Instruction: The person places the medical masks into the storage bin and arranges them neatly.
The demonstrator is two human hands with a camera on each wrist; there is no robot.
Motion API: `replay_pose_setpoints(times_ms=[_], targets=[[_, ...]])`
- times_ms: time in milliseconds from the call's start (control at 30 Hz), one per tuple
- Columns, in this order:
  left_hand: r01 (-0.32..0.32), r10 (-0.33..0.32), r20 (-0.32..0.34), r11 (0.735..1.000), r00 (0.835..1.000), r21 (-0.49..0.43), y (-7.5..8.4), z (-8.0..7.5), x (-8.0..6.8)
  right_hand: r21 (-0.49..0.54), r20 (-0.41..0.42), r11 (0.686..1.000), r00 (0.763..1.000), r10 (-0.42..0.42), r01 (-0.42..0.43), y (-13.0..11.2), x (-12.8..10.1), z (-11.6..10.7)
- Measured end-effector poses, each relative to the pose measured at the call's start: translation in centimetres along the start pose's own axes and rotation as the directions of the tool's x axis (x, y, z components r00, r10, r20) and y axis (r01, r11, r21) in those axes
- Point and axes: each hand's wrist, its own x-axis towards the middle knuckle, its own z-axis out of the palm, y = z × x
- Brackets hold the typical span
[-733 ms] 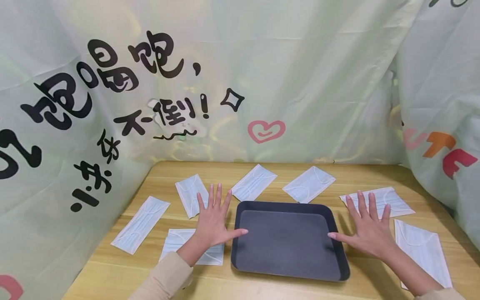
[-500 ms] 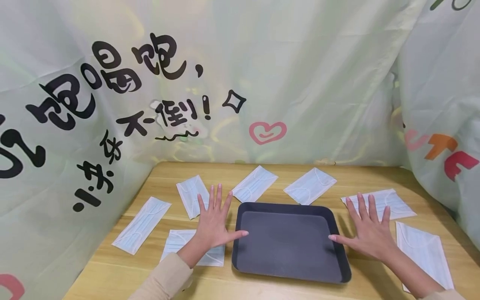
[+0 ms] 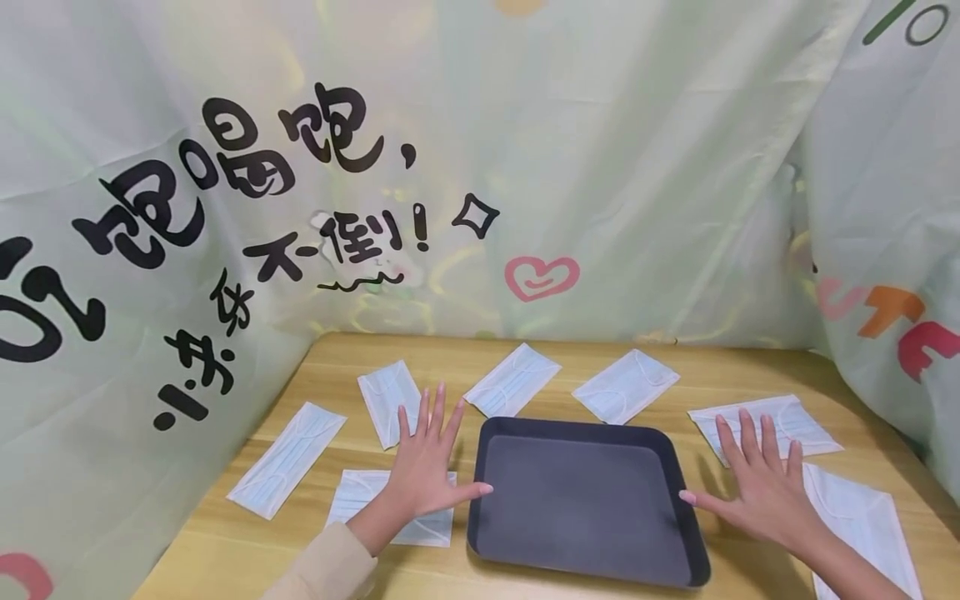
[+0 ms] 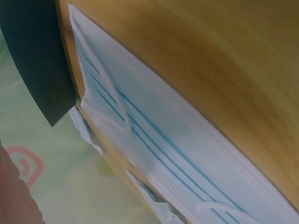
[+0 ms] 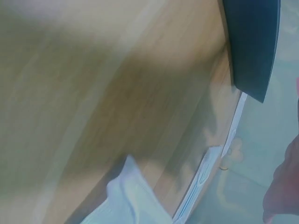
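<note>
A dark grey rectangular tray (image 3: 585, 500) lies on the wooden table, with no object inside it. To its left, my left hand (image 3: 423, 471) hovers with fingers spread, thumb tip over the tray's left rim. Beneath that hand lies a pale blue disposable face mask (image 3: 427, 533), partly covered by hand and wrist. My right hand (image 3: 768, 492) is spread on the other side, its thumb tip at the tray's right rim. Behind its fingers is another mask (image 3: 806, 429), and a further mask (image 3: 870, 525) lies partly under the forearm. Neither hand holds anything.
More face masks lie flat around the tray: one at far left (image 3: 287, 458), others along the back, including a mask (image 3: 513, 381) and a mask (image 3: 626, 386). A printed cloth (image 3: 637, 183) hangs behind the table (image 3: 202, 550) and at both sides.
The head view has tilted slightly, so the scene sits lower. My right hand has shifted a little to the right, away from the tray. The left hand, tray and masks keep their places.
</note>
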Motion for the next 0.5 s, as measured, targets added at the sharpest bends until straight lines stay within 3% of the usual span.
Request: replay_pose_setpoints(times_ms=[200,400,500], targets=[[0.017,-0.015,0.037,0.999,0.999,-0.037,0.0,-0.2,-0.6,0.028,-0.016,1.0,1.0,0.006,-0.006,0.8,-0.5,-0.5],[0.019,-0.01,0.09,0.995,0.996,-0.102,1.1,-0.4,-1.2,0.075,-0.055,0.997,0.998,0.036,-0.031,1.9,-1.5,-1.0],[0.004,0.005,0.116,0.997,0.993,-0.074,1.6,-0.4,-1.7,0.099,-0.057,0.992,0.995,0.08,-0.074,2.7,-2.0,-1.1]])
